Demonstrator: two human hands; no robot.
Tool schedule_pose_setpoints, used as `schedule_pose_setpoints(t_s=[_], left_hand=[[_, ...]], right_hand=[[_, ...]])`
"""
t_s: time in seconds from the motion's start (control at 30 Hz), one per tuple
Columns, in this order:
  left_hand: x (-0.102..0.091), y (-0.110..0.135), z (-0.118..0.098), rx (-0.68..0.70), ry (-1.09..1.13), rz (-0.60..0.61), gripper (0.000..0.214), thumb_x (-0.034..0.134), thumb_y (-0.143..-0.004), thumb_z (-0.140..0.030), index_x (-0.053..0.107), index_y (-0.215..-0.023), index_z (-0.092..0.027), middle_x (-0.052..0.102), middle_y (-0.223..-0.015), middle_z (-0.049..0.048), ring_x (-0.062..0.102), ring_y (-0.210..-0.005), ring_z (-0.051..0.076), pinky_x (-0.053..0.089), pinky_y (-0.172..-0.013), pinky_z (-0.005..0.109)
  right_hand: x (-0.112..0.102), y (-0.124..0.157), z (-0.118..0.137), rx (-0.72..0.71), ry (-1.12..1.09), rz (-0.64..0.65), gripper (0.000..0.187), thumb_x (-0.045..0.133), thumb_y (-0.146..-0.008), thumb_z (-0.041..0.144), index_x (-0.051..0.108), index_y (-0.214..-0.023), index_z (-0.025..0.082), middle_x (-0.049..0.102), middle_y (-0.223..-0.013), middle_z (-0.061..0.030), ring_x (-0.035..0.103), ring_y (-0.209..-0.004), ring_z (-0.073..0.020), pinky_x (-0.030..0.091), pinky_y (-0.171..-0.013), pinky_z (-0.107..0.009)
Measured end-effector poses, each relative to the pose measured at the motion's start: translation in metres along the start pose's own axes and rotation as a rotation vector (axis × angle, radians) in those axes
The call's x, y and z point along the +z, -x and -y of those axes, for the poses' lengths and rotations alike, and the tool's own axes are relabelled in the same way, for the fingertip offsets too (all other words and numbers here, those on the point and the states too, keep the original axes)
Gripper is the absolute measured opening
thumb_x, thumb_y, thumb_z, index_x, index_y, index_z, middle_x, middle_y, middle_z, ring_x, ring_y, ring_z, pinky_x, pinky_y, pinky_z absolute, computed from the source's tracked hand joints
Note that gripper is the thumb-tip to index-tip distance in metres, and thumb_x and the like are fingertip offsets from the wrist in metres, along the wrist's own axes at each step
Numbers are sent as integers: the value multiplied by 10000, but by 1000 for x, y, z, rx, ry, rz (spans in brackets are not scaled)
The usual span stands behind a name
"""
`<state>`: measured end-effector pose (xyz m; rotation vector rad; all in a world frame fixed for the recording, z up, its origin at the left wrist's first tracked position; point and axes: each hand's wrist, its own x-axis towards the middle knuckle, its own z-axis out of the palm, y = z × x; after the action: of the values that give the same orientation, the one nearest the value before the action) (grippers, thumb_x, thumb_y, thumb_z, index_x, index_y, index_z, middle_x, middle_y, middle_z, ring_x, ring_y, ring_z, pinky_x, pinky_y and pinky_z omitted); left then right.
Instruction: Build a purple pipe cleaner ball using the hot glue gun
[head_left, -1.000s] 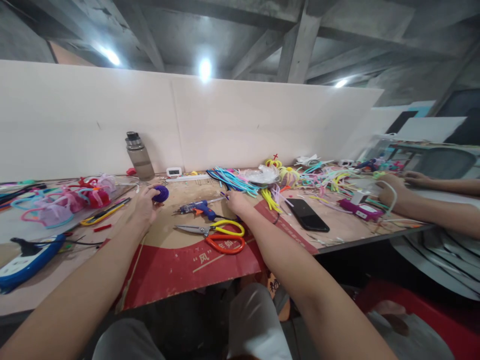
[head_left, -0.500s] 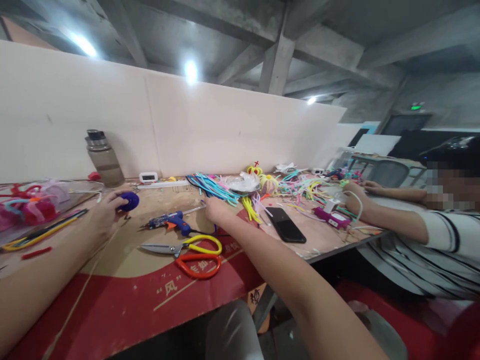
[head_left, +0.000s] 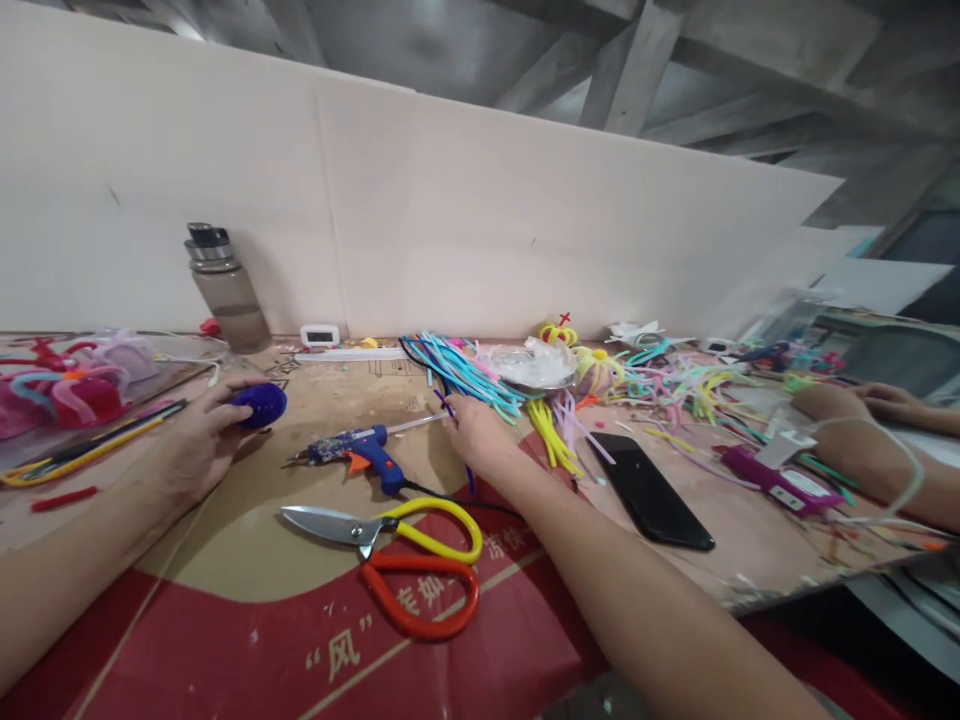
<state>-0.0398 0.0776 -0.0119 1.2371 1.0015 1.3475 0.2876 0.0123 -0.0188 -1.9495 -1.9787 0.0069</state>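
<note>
My left hand (head_left: 217,425) grips a dark blue-violet fuzzy ball (head_left: 261,405) with the thumb and fingers at its left side. In my right hand (head_left: 474,432) is a thin dark blue pipe cleaner (head_left: 470,482), its ends showing above and below the fingers. Between the hands lies a blue glue gun (head_left: 352,450), with a clear glue stick (head_left: 415,424) poking from its back toward my right fingers. Nearer to me rest scissors (head_left: 427,560) with one yellow and one red handle, blades pointing left.
Pipe cleaners in many colours (head_left: 465,375) lie at the back around a plastic-covered dish (head_left: 536,365). A phone (head_left: 649,490), a purple power strip (head_left: 780,480) and a co-worker's hands (head_left: 832,410) are on the right. A water bottle (head_left: 229,295) stands back left, near pink pipe-cleaner pieces (head_left: 82,385).
The view has tipped down and come closer to the table. Both hands keep their holds, and more of the blue pipe cleaner shows below my right hand.
</note>
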Motion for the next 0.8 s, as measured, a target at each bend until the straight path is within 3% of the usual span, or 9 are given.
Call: schedule_pose_setpoints(t_s=[0.4, 0.8], left_hand=[[6, 12, -6, 2, 10, -5, 379, 702, -569, -213, 694, -945, -256, 652, -1003, 17, 609, -906, 186, 571, -616, 208], [4, 9, -6, -27, 36, -52, 398, 704, -539, -204, 690, -936, -233, 672, -954, 18, 625, -830, 183, 563, -598, 219]], right_hand=[[-6, 3, 0, 15, -39, 4, 319, 408, -938, 231, 632, -1148, 146, 671, -1155, -125, 632, -1060, -218, 440, -893, -283], [-3, 2, -4, 53, 8, 10, 326, 412, -936, 216, 613, -1190, 175, 654, -1185, -109, 613, -1091, -197, 425, -920, -276]])
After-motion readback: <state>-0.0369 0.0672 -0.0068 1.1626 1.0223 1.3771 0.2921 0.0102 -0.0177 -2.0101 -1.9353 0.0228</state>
